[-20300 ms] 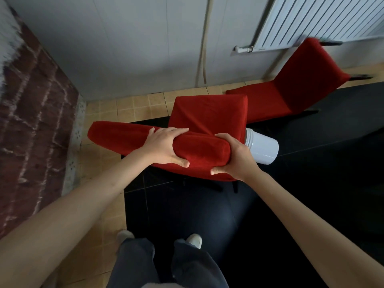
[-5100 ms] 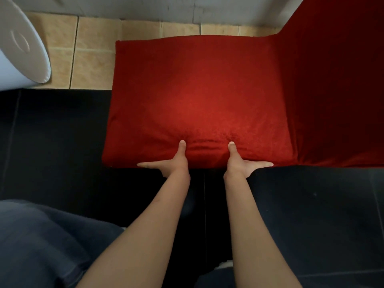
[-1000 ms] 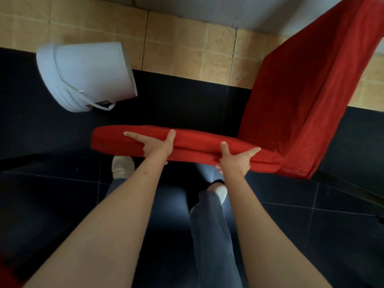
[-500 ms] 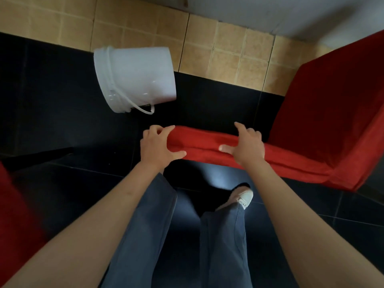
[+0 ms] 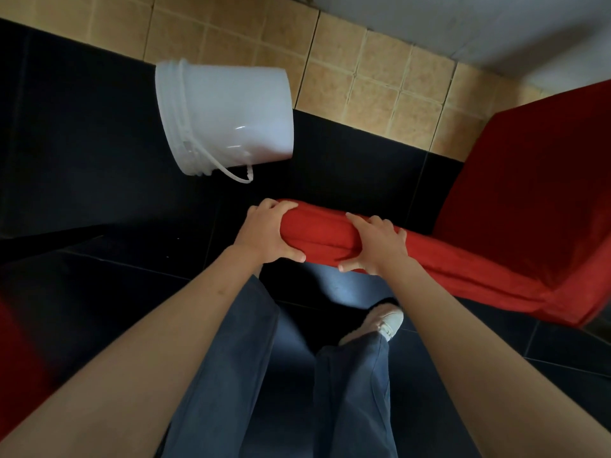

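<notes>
A red fabric-covered chair (image 5: 515, 206) fills the right side, its seat edge stretching leftward to the middle of the view. My left hand (image 5: 267, 233) grips the left end of that padded seat edge, fingers over the top and thumb underneath. My right hand (image 5: 373, 246) grips the same edge just to the right, fingers curled over it and thumb below. The chair's legs are hidden.
A white plastic bucket (image 5: 228, 117) with a thin handle lies on its side on the black floor (image 5: 82, 143) at upper left. Tan tiles (image 5: 363, 71) run along the grey wall behind. My jeans and a white shoe (image 5: 386, 322) are below. Something red blurs at the lower left edge (image 5: 16, 358).
Both hands kept their hold on the seat edge; one second ago the fingers lay straighter along it, now they wrap round it. The view shifted, so the bucket sits further right.
</notes>
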Demonstrator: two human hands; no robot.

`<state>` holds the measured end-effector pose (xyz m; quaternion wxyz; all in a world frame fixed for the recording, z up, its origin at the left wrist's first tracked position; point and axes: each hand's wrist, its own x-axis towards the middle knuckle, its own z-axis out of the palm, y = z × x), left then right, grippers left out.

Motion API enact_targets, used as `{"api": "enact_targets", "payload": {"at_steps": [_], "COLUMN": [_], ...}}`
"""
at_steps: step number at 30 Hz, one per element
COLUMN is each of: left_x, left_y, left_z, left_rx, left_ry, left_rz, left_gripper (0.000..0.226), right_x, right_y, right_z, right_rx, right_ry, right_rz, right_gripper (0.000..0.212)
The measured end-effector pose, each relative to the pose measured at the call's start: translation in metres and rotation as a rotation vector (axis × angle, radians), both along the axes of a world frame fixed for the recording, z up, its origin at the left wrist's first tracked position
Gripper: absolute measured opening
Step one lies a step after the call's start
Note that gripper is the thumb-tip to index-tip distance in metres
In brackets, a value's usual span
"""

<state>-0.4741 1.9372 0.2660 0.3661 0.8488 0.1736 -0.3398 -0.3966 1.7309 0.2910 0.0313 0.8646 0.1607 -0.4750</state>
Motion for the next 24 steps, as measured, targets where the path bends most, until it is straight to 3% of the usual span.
{"api": "enact_targets", "payload": {"at_steps": [7, 14, 20, 24], "left_x": [0.000, 0.004, 0.004, 0.006], "left_y": [0.008, 0.010, 0.002, -0.003], "left_z": [-0.006, -0.003, 0.010, 0.022], "left_rx": [-0.050, -0.014, -0.037, -0.039], "left_ry": [-0.014, -0.020, -0.069, -0.071], "left_rz": [-0.041, -0.054, -0.010, -0.003], "left_gripper": [0.105, 0.095, 0.085, 0.081], "right_x": [-0.008, -0.006, -0.001, 0.005], "right_y": [-0.002, -0.002, -0.013, -0.016], "right_z": [-0.003, -0.005, 0.005, 0.012], "right_rx": [0.002, 0.058, 0.092, 0.061], "right_ry": [-0.113, -0.194, -0.231, -0.249], "right_rz": [0.093, 0.087, 0.087, 0.246], "right_gripper": [0.103, 0.067, 0.066, 0.069]}}
